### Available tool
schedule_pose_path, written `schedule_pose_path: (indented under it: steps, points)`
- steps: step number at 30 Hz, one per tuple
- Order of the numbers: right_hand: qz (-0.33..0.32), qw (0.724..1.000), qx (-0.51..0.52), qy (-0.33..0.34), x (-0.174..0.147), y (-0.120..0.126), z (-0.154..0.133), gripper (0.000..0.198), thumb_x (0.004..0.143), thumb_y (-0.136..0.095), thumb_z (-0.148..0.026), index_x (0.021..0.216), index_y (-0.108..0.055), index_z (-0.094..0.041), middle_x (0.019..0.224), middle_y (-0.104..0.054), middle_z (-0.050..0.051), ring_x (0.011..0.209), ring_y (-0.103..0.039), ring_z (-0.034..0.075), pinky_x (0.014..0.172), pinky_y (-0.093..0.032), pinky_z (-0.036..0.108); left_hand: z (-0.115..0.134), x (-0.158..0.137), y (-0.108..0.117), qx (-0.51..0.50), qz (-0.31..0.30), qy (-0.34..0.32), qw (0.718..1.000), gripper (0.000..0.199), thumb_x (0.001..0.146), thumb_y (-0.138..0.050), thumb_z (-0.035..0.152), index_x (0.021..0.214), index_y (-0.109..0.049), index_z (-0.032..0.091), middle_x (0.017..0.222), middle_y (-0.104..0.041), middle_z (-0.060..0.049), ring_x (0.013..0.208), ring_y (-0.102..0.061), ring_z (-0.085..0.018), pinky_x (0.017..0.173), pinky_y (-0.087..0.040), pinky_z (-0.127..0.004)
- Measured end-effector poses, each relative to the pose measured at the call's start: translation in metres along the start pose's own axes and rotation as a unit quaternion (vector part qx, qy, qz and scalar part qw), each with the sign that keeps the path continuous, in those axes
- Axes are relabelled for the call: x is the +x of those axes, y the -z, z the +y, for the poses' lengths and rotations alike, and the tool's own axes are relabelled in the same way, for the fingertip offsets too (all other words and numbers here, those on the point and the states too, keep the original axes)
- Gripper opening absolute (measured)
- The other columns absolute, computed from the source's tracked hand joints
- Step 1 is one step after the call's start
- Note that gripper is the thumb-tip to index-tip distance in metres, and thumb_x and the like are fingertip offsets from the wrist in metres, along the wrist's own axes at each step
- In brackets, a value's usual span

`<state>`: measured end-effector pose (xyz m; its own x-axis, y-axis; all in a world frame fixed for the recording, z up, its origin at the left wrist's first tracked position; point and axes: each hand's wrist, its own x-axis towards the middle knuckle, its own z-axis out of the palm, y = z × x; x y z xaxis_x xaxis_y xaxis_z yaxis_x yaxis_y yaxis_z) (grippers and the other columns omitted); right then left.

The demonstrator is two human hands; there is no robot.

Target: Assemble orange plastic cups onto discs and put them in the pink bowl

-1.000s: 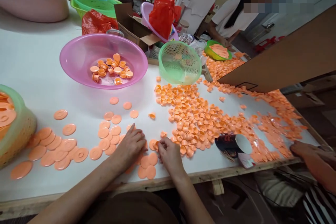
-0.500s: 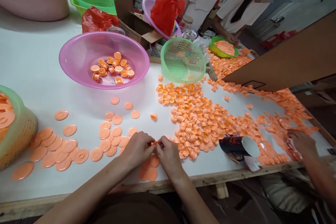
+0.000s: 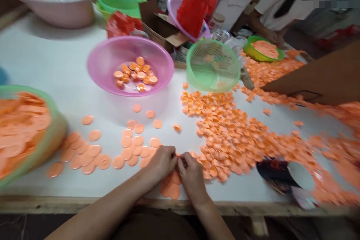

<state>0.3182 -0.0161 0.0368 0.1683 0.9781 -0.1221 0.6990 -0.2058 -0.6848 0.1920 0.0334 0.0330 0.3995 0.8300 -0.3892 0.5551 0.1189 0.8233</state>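
Left hand [image 3: 163, 161], right hand [image 3: 192, 169] pinch orange piece [image 3: 178, 154], mostly hidden; green basket [image 3: 58, 129] cut off at left.

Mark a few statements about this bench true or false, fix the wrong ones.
1. The left hand and right hand are close together near the table's front edge. True.
2. The green basket at far left holds white pieces. False: it holds orange pieces.
3. The front purple bowl has orange caps in it. True.
4. The big orange pile lies left of the left hand. False: it lies right of the right hand.
5. Flat discs lie between that basket and the left hand. True.
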Motion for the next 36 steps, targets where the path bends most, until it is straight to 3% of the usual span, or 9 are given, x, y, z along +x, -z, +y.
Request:
schedule_pose_path:
  steps: [4,5,8,11,15,20,25,30,36]
  points:
    - [-0.159,0.987,0.021,0.001,0.034,0.030,-0.002,0.027,0.078,-0.053,-0.040,0.059,-0.061,-0.023,0.050,-0.060,0.002,0.047,-0.056,0.019,0.049,-0.040,0.029,0.003,-0.006,0.012,0.010,0.054,-0.009,0.998,0.013,0.070,-0.054,0.013,0.057,-0.051,0.018,0.056,-0.058,-0.002,0.052,-0.049,-0.013,0.047,-0.028,-0.024]
    - [-0.136,0.991,0.020,-0.002,0.047,0.037,-0.005,0.029,0.079,-0.053,-0.045,0.064,-0.066,-0.024,0.052,-0.062,0.003,0.046,-0.056,0.019,0.047,-0.041,0.029,0.004,-0.007,0.025,-0.010,0.084,-0.007,0.996,0.013,0.069,-0.054,0.013,0.058,-0.052,0.017,0.055,-0.057,-0.001,0.051,-0.051,-0.012,0.047,-0.030,-0.023]
    - [0.016,0.999,-0.011,0.051,0.087,0.046,-0.021,0.032,0.073,-0.060,-0.051,0.084,-0.073,-0.023,0.079,-0.071,0.008,0.057,-0.063,0.021,0.055,-0.047,0.032,0.019,-0.005,0.094,-0.131,0.219,-0.029,0.967,0.014,0.077,-0.050,0.016,0.063,-0.054,0.017,0.054,-0.056,0.002,0.048,-0.056,-0.010,0.046,-0.037,-0.020]
    - [0.045,0.992,-0.057,0.102,0.113,0.032,-0.035,0.044,0.070,-0.060,-0.045,0.103,-0.072,-0.020,0.105,-0.067,0.012,0.067,-0.065,0.020,0.065,-0.050,0.034,0.041,0.000,0.189,-0.157,0.349,-0.080,0.920,0.014,0.081,-0.054,0.024,0.072,-0.060,0.015,0.056,-0.058,0.002,0.049,-0.060,-0.011,0.049,-0.045,-0.020]
    - [0.011,0.989,-0.108,0.096,0.127,0.005,-0.030,0.036,0.074,-0.052,-0.037,0.091,-0.075,-0.017,0.090,-0.070,0.012,0.076,-0.066,0.023,0.073,-0.050,0.035,0.037,-0.012,0.270,-0.050,0.328,-0.071,0.941,0.021,0.084,-0.059,0.032,0.093,-0.068,0.015,0.072,-0.068,-0.003,0.062,-0.066,-0.015,0.062,-0.052,-0.027]
    - [0.059,0.997,-0.001,0.046,0.119,0.004,-0.006,0.034,0.074,-0.056,-0.043,0.082,-0.076,-0.017,0.086,-0.074,0.011,0.083,-0.067,0.028,0.078,-0.051,0.038,-0.068,-0.090,0.224,0.195,0.285,-0.055,0.937,0.035,0.093,-0.047,0.039,0.118,-0.064,0.022,0.118,-0.068,-0.009,0.112,-0.061,-0.024,0.098,-0.048,-0.040]
    - [0.039,0.987,0.139,-0.066,0.100,0.012,0.004,0.040,0.071,-0.065,-0.047,0.089,-0.076,-0.014,0.082,-0.075,0.009,0.072,-0.069,0.025,0.067,-0.053,0.035,-0.157,-0.127,0.150,0.366,0.326,0.069,0.869,0.072,0.086,-0.055,0.052,0.145,-0.039,0.014,0.158,-0.014,-0.024,0.146,-0.011,-0.041,0.112,-0.018,-0.064]
    - [0.065,0.993,0.096,-0.019,0.101,0.007,-0.001,0.037,0.073,-0.062,-0.047,0.084,-0.076,-0.015,0.080,-0.075,0.010,0.070,-0.067,0.023,0.070,-0.053,0.036,-0.131,-0.073,0.123,0.411,0.274,0.047,0.868,0.077,0.085,-0.055,0.057,0.151,-0.028,0.027,0.161,-0.006,-0.015,0.147,0.000,-0.041,0.110,-0.005,-0.070]
    - [0.061,0.989,0.127,-0.044,0.102,0.013,0.010,0.033,0.070,-0.062,-0.041,0.087,-0.076,-0.016,0.084,-0.075,0.009,0.079,-0.069,0.025,0.074,-0.054,0.038,-0.084,-0.036,0.115,0.334,0.316,-0.046,0.887,0.048,0.094,-0.046,0.035,0.140,-0.045,0.021,0.150,-0.036,-0.018,0.139,-0.029,-0.037,0.107,-0.024,-0.066]
